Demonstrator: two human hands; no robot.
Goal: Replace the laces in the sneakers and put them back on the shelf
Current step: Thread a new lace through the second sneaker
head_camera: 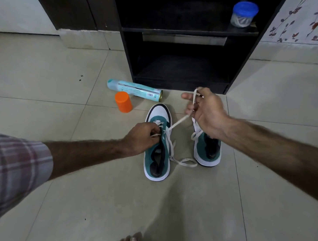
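Left hand: the left hand (141,137) pinches a bit of lace (178,122) at the eyelets of the left shoe (157,156), with the fingers curled tight.
Right hand: the right hand (203,113) is up in the air, and its fingers are wrapped round the other part of the same lace, which runs tight down to the shoe.
Shoes: both shoes sit on the floor (168,212), just in front of the shelf (182,70). The right shoe (208,151) is partly hidden behind the right hand.
Loose lace: one end lies in a loop on the floor between the two shoes.
Risk, pulling too hard: I think a hard tug could drag the lace right out of its hole, or tip the shoe over, since only a few fingers hold it down.
Risk, tangles: the loop on the floor could catch on the other shoe and make a knot.
Risk, uneven ends: one side could end up much longer than the other if only one hand pulls.
Risk, things nearby: the spray can (134,90) lies on its side and could roll if it gets bumped. The orange cup (123,101) just beside it could be knocked over.
Jar: a clear jar (244,13) with a blue lid sits on the upper shelf. It holds something pale, too blurry to name.
Orange cup: I cannot see inside it.
Shelf: the lower part looks dark with room for shoes.
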